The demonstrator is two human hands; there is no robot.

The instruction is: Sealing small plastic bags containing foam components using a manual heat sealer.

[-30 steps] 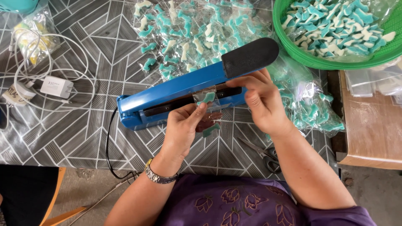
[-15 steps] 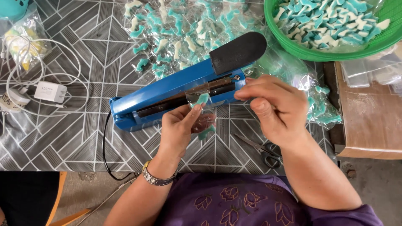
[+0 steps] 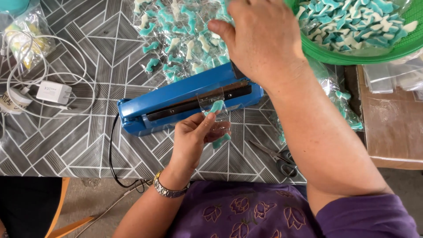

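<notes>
I see glossy blue painted metal on the sealer (image 3: 176,99), clear shiny plastic in the small bag (image 3: 214,110), smooth patterned oilcloth on the table (image 3: 79,132), a perforated green plastic basket (image 3: 326,55)

sealer handle (image 3: 235,70) — hidden by right hand (image 3: 260,42)

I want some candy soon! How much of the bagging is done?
Done: a pile of small candy bags lies behind the blue sealer. In hand: the left hand holds a clear bag of candy across the sealer's bar, and the right hand rests on the sealer's handle. Left: the green basket holds plenty of loose candy.
</notes>
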